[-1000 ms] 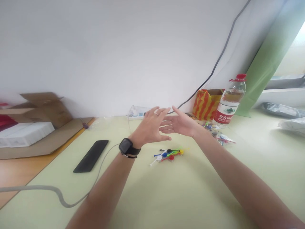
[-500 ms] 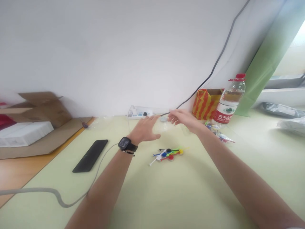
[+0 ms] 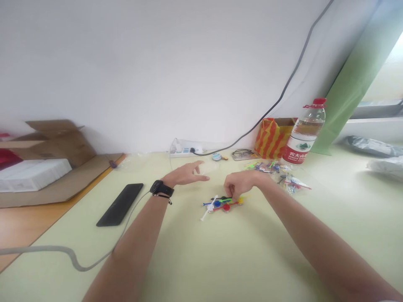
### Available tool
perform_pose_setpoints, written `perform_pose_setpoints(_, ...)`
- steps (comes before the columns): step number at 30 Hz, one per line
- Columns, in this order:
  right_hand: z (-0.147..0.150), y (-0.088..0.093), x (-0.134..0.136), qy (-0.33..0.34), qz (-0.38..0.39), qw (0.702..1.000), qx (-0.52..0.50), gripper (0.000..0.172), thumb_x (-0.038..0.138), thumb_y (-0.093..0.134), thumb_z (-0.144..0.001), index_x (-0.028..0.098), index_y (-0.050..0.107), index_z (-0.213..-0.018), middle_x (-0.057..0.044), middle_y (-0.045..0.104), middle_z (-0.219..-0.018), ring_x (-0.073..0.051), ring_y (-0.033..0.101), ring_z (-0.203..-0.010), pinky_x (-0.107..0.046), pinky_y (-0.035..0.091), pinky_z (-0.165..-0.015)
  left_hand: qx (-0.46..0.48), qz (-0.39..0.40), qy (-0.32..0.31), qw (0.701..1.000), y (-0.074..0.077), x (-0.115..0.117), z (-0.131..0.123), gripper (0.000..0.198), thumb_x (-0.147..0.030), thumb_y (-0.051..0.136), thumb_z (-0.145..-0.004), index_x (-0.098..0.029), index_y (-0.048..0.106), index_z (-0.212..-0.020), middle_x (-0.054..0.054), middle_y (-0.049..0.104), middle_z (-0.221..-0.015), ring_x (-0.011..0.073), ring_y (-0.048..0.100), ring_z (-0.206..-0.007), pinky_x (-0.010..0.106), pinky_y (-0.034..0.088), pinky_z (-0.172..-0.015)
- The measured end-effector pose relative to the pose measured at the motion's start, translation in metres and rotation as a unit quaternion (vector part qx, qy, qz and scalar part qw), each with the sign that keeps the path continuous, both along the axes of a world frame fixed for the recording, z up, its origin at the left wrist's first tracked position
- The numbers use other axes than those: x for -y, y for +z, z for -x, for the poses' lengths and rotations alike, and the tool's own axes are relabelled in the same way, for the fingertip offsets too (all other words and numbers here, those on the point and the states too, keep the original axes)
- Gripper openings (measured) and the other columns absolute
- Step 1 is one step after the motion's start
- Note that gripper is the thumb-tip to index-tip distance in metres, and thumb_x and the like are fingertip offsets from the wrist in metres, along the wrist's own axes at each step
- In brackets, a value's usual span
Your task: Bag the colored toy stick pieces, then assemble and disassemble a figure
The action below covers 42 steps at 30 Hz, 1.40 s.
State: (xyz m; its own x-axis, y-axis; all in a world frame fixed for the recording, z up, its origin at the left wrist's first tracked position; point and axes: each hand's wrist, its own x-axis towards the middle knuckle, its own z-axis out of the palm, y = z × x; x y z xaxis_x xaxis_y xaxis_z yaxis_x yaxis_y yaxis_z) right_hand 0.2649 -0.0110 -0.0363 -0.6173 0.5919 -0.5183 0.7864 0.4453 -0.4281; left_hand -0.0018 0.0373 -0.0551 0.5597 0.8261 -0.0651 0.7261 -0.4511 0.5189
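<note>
Small plastic arrow spinners lie in an overlapping cluster on the table. I see a white spinner [image 3: 209, 208], a blue spinner [image 3: 217, 204], a red spinner [image 3: 226, 207], a yellow spinner [image 3: 240, 201], and black and green ones partly covered. My right hand [image 3: 241, 183] is over the back right of the cluster, thumb and fingertips pinched together at the black and green arrows. Whatever is between those fingertips is hidden. My left hand [image 3: 186, 174], with a black watch on its wrist, hovers to the left and behind the cluster, fingers apart and holding nothing.
A black flat slab [image 3: 120, 204] and a grey cable [image 3: 74, 259] lie on the left. Along the wall are a power strip [image 3: 185, 151], a striped bag [image 3: 273, 138] and a water bottle [image 3: 304, 134]. More bagged spinners [image 3: 291, 183] lie at right.
My right hand has come down and toward me onto the cluster, its fingers now pinched. My left hand has shifted slightly left. The white spinner's arrow has turned a little.
</note>
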Motion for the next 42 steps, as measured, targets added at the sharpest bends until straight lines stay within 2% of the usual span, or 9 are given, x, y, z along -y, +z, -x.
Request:
perform_pose_setpoints(9, -0.018, 0.006, -0.004, -0.021, -0.027, 0.998, -0.050, 0.032, 0.040, 0.077, -0.073, 0.016, 0.076, -0.093, -0.007, 0.077, -0.095, -0.021, 0.068, -0.084, -0.026, 0.048, -0.068, 0.036, 0.053, -0.018, 0.998, 0.005, 0.002, 0.000, 0.097, -0.068, 0.072, -0.076, -0.026, 0.040, -0.157, 0.009, 0.068, -0.124, 0.0273, 0.065, -0.102, 0.033, 0.046, -0.086)
perform_pose_setpoints(17, -0.052, 0.024, -0.004, -0.069, -0.068, 0.990, -0.107, 0.026, 0.040, 0.070, -0.082, 0.020, 0.076, -0.097, -0.007, 0.076, -0.100, -0.023, 0.068, -0.090, -0.028, 0.048, -0.071, 0.053, 0.077, -0.019, 0.995, 0.005, 0.002, 0.004, 0.092, -0.058, 0.075, -0.077, -0.027, 0.040, -0.157, 0.009, 0.068, -0.125, 0.0291, 0.063, -0.108, 0.034, 0.045, -0.090)
perform_pose_setpoints(22, -0.080, 0.037, 0.003, -0.118, -0.052, 0.968, -0.215, 0.032, 0.049, 0.073, -0.083, 0.021, 0.075, -0.100, -0.007, 0.073, -0.103, -0.023, 0.064, -0.095, -0.030, 0.049, -0.078, 0.066, 0.110, -0.025, 0.991, 0.009, 0.006, 0.004, 0.085, -0.058, 0.073, -0.080, -0.028, 0.044, -0.155, 0.009, 0.066, -0.126, 0.0299, 0.062, -0.112, 0.037, 0.044, -0.095)
perform_pose_setpoints(25, -0.092, 0.037, 0.004, -0.176, -0.045, 0.921, -0.343, 0.035, 0.052, 0.076, -0.082, 0.021, 0.074, -0.099, -0.005, 0.070, -0.098, -0.020, 0.062, -0.090, -0.030, 0.048, -0.078, 0.112, 0.143, -0.046, 0.982, 0.013, 0.009, 0.003, 0.077, -0.057, 0.069, -0.086, -0.030, 0.045, -0.154, 0.010, 0.064, -0.128, 0.0288, 0.061, -0.114, 0.039, 0.044, -0.099)
perform_pose_setpoints(31, -0.066, 0.024, -0.017, -0.305, -0.074, 0.712, -0.628, 0.034, 0.045, 0.087, -0.074, 0.022, 0.073, -0.095, 0.000, 0.061, -0.081, -0.013, 0.052, -0.071, -0.029, 0.047, -0.070, 0.226, 0.212, -0.114, 0.944, 0.014, 0.014, -0.003, 0.068, -0.052, 0.061, -0.094, -0.028, 0.045, -0.155, 0.013, 0.065, -0.124, 0.0263, 0.060, -0.112, 0.041, 0.046, -0.098)
perform_pose_setpoints(33, -0.047, 0.020, -0.022, -0.324, -0.075, 0.669, -0.665, 0.035, 0.046, 0.088, -0.071, 0.023, 0.072, -0.092, 0.000, 0.059, -0.078, -0.014, 0.051, -0.070, -0.029, 0.047, -0.067, 0.244, 0.225, -0.125, 0.935, 0.013, 0.015, -0.007, 0.066, -0.052, 0.060, -0.095, -0.028, 0.046, -0.154, 0.013, 0.066, -0.123, 0.0259, 0.060, -0.111, 0.041, 0.047, -0.097)
perform_pose_setpoints(34, -0.040, 0.020, -0.022, -0.325, -0.071, 0.664, -0.669, 0.036, 0.047, 0.088, -0.070, 0.023, 0.072, -0.091, 0.000, 0.060, -0.080, -0.014, 0.051, -0.070, -0.029, 0.047, -0.067, 0.248, 0.229, -0.127, 0.933, 0.013, 0.015, -0.008, 0.065, -0.052, 0.059, -0.095, -0.028, 0.047, -0.154, 0.013, 0.066, -0.123, 0.0258, 0.060, -0.110, 0.041, 0.047, -0.097)
perform_pose_setpoints(37, -0.029, 0.020, -0.018, -0.309, -0.080, 0.698, -0.641, 0.038, 0.050, 0.086, -0.073, 0.023, 0.071, -0.094, 0.000, 0.061, -0.082, -0.013, 0.051, -0.071, -0.029, 0.046, -0.068, 0.246, 0.227, -0.128, 0.934, 0.013, 0.016, -0.010, 0.064, -0.052, 0.059, -0.095, -0.028, 0.048, -0.153, 0.013, 0.065, -0.123, 0.0261, 0.059, -0.112, 0.040, 0.046, -0.097)
perform_pose_setpoints(42, -0.051, 0.035, 0.000, -0.262, -0.107, 0.820, -0.498, 0.041, 0.057, 0.076, -0.082, 0.020, 0.068, -0.098, 0.001, 0.056, -0.074, -0.013, 0.049, -0.070, -0.029, 0.044, -0.070, 0.231, 0.215, -0.105, 0.943, 0.015, 0.015, -0.005, 0.068, -0.055, 0.059, -0.093, -0.027, 0.045, -0.155, 0.013, 0.064, -0.124, 0.0277, 0.058, -0.116, 0.041, 0.046, -0.100)
